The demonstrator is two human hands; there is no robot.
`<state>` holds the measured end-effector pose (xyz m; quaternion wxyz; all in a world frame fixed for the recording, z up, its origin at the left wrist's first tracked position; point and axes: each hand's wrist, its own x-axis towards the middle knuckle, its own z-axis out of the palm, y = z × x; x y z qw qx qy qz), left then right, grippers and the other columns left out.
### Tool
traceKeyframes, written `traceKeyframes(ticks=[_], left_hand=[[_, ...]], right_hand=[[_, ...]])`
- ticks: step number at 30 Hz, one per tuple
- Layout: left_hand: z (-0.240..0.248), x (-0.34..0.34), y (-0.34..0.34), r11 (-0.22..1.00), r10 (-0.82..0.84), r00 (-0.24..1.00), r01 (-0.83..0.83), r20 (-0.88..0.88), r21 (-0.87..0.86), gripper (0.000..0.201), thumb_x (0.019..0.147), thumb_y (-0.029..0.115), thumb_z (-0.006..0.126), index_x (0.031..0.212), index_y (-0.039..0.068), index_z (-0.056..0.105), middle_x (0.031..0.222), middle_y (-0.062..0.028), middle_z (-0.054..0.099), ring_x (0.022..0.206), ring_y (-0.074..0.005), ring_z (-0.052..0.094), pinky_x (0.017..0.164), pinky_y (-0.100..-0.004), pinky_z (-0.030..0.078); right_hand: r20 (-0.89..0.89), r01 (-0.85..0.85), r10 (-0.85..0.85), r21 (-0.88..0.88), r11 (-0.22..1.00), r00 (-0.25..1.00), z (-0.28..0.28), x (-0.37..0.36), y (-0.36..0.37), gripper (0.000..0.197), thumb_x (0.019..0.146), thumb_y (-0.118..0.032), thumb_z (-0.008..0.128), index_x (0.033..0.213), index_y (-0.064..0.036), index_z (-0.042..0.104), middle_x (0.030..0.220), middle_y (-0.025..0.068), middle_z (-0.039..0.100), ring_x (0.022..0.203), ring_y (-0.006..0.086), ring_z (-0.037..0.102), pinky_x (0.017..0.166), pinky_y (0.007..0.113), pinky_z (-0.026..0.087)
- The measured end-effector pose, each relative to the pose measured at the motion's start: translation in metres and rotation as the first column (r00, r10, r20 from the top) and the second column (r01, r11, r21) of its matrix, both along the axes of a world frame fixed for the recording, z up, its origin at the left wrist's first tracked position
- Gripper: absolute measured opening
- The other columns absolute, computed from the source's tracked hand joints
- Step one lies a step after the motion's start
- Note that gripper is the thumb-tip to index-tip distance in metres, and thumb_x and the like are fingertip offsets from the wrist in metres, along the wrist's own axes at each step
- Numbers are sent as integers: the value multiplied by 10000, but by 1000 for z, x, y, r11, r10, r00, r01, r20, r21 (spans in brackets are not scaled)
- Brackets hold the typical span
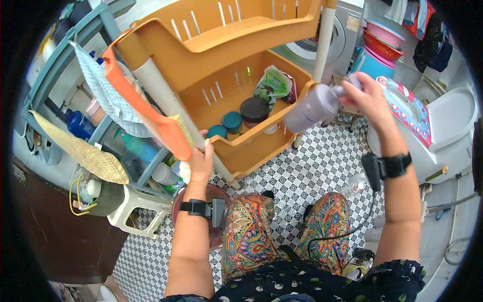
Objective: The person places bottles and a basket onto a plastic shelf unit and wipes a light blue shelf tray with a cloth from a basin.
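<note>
My right hand (pixel 366 98) is closed round the neck end of a translucent greyish bottle (pixel 313 108). The bottle is tilted, its base toward the front edge of the orange-brown plastic rack (pixel 241 146). At the rack's near left corner, my left hand (pixel 200 163) looks closed round the pale post (pixel 168 98), with its fingers partly hidden. An orange brush (pixel 146 108) with pale bristles slants in front of that hand and post. Inside the lower basket are a dark-lidded jar (pixel 254 110), teal-lidded tubs (pixel 232 122) and a green plastic packet (pixel 274 84).
To the left stands a blue-grey shelf (pixel 55 65) with bottles and hanging cloths (pixel 103 90). A white stool (pixel 138 209) and a reddish basin (pixel 183 201) are below it. At right are a washing machine (pixel 342 38), stacked basins (pixel 381 43) and a toilet (pixel 450 121). The floor is patterned tile (pixel 271 186).
</note>
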<state>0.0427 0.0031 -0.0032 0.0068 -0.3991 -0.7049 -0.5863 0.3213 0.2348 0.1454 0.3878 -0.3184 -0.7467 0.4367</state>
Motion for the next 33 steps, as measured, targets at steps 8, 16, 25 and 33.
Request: traceKeyframes(ticks=[8, 16, 25, 33], left_hand=[[-25, -18, 4, 998, 49, 986, -53, -161, -21, 284, 831, 170, 488, 1054, -5, 475, 935, -65, 528, 843, -145, 495, 746, -277, 404], [-9, -3, 5, 1000, 3, 1000, -3, -26, 8, 302, 835, 171, 472, 1072, -16, 450, 983, -102, 500, 910, -200, 484, 824, -309, 375], [0, 9, 3, 999, 27, 998, -26, 48, -30, 324, 823, 123, 481, 1107, -15, 411, 1005, -112, 486, 920, -192, 471, 834, -300, 363], [-2, 0, -2, 995, 42, 967, -64, -253, -80, 324, 810, 88, 477, 1101, -32, 403, 1014, -130, 502, 915, -218, 489, 839, -324, 372]], right_hand=[[-201, -133, 109, -109, 985, 973, -33, -170, 2, 283, 794, -197, 573, 962, 24, 517, 798, 85, 584, 632, 131, 587, 596, 242, 494], [-59, -18, 61, 553, 833, 996, -83, -317, 8, 346, 759, -300, 581, 1010, -64, 549, 982, 88, 598, 880, 241, 576, 732, 344, 466], [108, -218, 189, 432, 875, 976, -74, -357, -28, 519, 733, -322, 588, 1190, -120, 450, 1042, 128, 575, 876, 254, 558, 748, 332, 466], [190, -571, 554, 44, 820, 810, -60, -324, -36, 524, 746, -315, 565, 1216, -130, 425, 1020, 129, 580, 719, 222, 603, 668, 327, 494]])
